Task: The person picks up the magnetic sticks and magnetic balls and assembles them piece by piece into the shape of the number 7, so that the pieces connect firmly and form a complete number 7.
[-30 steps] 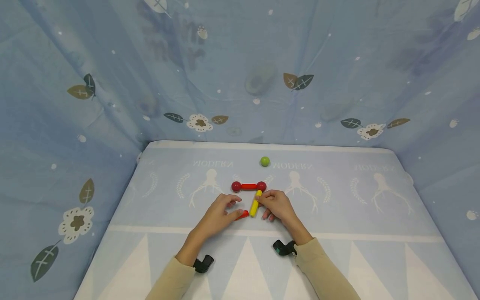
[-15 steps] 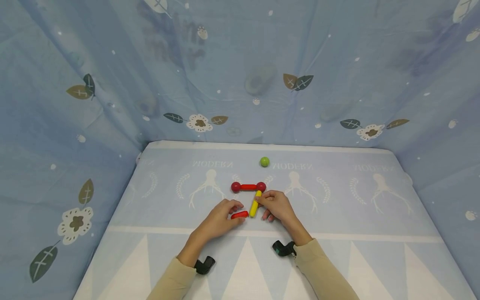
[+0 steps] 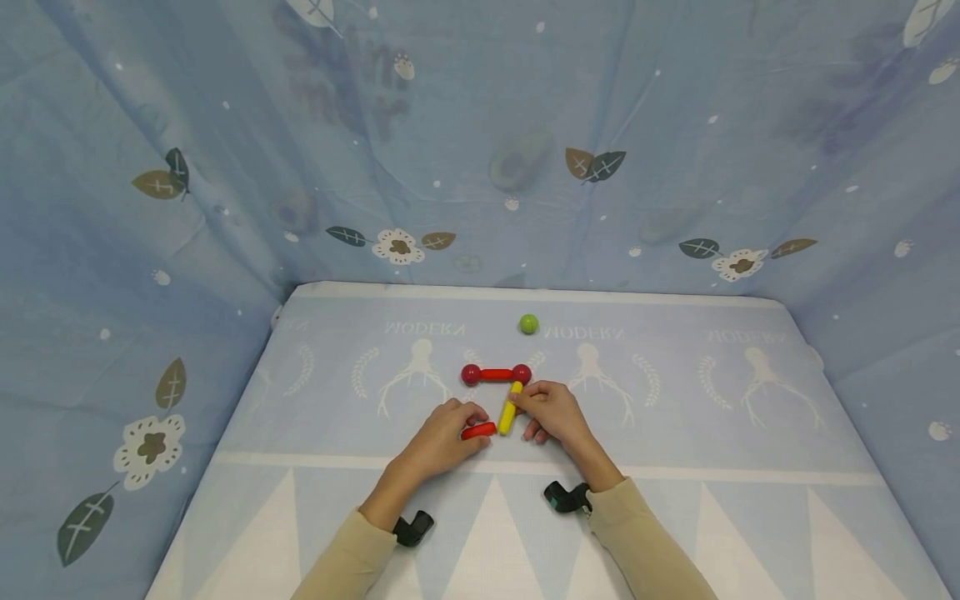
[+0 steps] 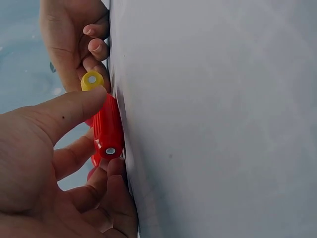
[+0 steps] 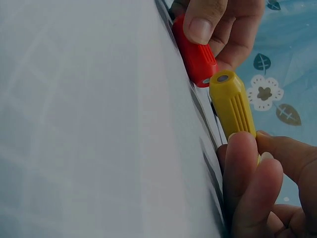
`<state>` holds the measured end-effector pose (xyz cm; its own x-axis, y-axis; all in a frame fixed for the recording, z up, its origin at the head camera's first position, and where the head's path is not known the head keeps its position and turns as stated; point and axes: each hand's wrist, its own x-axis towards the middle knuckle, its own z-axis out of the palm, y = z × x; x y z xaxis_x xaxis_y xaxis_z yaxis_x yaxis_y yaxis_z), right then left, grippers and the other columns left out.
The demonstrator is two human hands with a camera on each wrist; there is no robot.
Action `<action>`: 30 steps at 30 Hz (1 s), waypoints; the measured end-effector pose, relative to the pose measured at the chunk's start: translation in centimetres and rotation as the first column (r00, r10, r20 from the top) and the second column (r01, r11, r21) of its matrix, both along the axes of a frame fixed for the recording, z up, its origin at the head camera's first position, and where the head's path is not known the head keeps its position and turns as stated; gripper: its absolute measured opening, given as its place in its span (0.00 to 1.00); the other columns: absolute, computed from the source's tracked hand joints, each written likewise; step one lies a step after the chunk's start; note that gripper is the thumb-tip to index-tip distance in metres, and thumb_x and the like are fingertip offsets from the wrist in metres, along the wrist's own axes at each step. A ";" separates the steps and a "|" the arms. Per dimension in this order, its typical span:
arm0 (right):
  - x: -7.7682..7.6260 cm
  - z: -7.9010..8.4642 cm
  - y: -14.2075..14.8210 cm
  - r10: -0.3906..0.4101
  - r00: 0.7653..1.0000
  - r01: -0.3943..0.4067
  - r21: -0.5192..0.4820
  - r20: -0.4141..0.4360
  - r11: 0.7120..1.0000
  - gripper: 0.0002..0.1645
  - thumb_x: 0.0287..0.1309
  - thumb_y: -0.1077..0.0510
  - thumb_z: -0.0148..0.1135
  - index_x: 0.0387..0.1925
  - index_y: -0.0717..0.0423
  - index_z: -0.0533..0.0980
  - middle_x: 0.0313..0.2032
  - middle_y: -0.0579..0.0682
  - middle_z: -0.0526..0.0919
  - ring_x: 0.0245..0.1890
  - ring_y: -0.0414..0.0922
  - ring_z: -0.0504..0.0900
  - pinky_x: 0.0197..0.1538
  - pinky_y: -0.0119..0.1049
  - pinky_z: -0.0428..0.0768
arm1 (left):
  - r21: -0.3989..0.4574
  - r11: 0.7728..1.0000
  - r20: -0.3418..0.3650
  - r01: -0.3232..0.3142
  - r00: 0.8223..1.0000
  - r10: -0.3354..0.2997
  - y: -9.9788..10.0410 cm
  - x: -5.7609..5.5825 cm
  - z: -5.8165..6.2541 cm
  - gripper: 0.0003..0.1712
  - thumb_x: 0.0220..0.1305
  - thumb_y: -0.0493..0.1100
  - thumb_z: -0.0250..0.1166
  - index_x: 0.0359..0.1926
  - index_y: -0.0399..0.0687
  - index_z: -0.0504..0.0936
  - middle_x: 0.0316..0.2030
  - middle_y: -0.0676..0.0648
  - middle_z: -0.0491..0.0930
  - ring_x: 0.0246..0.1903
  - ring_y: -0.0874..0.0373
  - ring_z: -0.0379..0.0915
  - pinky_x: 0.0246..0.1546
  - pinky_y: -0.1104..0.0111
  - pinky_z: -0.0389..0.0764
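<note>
My left hand (image 3: 444, 437) holds a short red magnetic rod (image 3: 479, 430) between thumb and fingers, with a metal disc showing at its end in the left wrist view. My right hand (image 3: 555, 410) pinches a yellow magnetic rod (image 3: 510, 410) near its far end. That far end sits right at the right-hand dark red ball (image 3: 521, 374). In the right wrist view, the near end of the yellow rod (image 5: 232, 101) meets the end of the red rod (image 5: 195, 57) at an angle. Another red rod (image 3: 496, 375) joins the right ball to a left dark red ball (image 3: 470, 374).
A green ball (image 3: 528, 323) lies farther back on the patterned table cover (image 3: 675, 400). Blue printed curtains (image 3: 480, 150) stand behind the table and along both sides. Each wrist carries a black camera mount, such as the right one (image 3: 566, 497).
My left thumb has slid down toward me, uncovering more of the near red rod, and the left hand has shifted slightly right. My right hand and the yellow rod stay nearly still.
</note>
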<state>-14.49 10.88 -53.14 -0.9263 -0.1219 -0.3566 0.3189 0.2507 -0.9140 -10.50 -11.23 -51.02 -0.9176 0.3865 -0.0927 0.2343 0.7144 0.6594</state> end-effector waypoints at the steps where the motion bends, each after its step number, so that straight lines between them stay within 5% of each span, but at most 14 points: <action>1: 0.0 0.0 0.0 0.000 1.000 0.000 0.001 -0.001 1.000 0.21 0.60 0.46 0.71 0.39 0.61 0.79 0.28 0.54 0.84 0.13 0.47 0.80 0.15 0.34 0.75 | -0.003 1.000 0.001 -0.001 1.000 0.001 0.0 0.0 0.0 0.14 0.62 0.45 0.72 0.48 0.49 0.83 0.36 0.53 0.73 0.36 0.57 0.68 0.38 0.63 0.72; 30: -0.1 -0.2 0.1 -0.003 1.000 0.003 0.000 -0.003 1.000 0.21 0.59 0.47 0.72 0.39 0.61 0.79 0.29 0.53 0.85 0.13 0.47 0.80 0.16 0.34 0.77 | 0.027 1.000 0.094 -0.009 0.996 0.006 0.6 1.3 0.6 0.11 0.63 0.49 0.71 0.42 0.50 0.84 0.29 0.59 0.78 0.28 0.64 0.72 0.30 0.68 0.75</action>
